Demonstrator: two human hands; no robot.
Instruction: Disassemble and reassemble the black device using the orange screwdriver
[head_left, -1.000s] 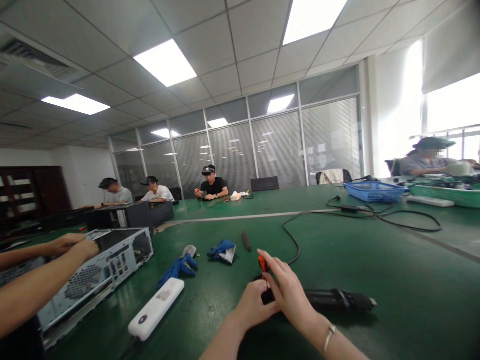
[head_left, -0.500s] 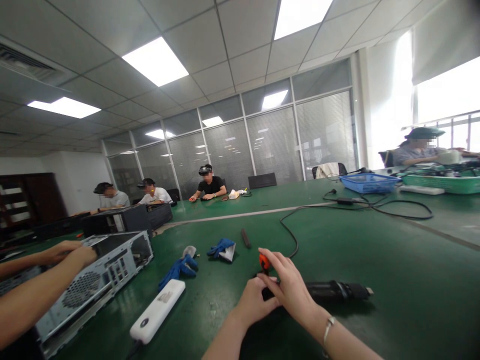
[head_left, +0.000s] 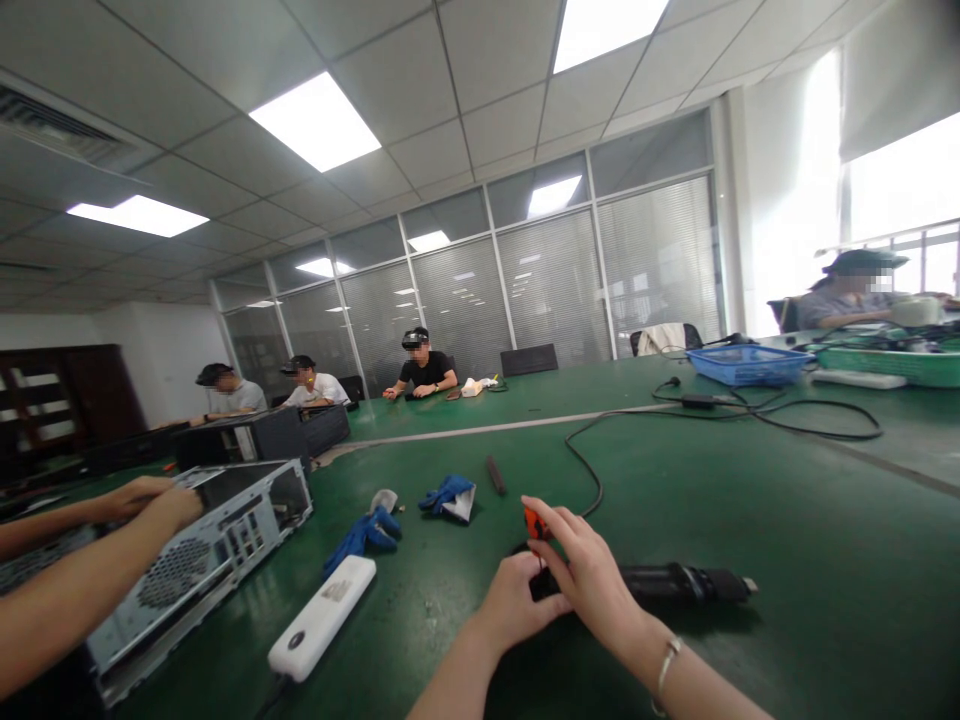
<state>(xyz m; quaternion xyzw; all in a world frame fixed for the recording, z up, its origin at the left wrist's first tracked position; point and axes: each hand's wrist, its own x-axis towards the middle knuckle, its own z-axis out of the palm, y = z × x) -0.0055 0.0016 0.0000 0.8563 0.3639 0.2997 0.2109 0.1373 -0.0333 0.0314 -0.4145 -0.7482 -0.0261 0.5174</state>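
My right hand [head_left: 589,565] is closed around the orange and black handle of a small screwdriver [head_left: 535,524], which stands almost upright with its thin shaft pointing down. My left hand [head_left: 514,605] is closed low beside the shaft, steadying a small black piece [head_left: 541,584] whose shape is mostly covered by my fingers. A black cylindrical electric screwdriver [head_left: 679,583] lies on the green table just beyond my right wrist, its metal tip facing right.
At left, another person's hands [head_left: 161,500] reach into an open computer case [head_left: 195,570]. Nearby lie a white power strip [head_left: 322,618], blue gloves [head_left: 365,535] and a dark bar [head_left: 496,475]. A black cable [head_left: 581,455] runs toward a blue basket [head_left: 750,366] and green basket [head_left: 892,366].
The view has shifted slightly. My right fingers have changed position a little on the screwdriver handle, and more of its shaft shows. Both hands stay in the same place over the black piece.
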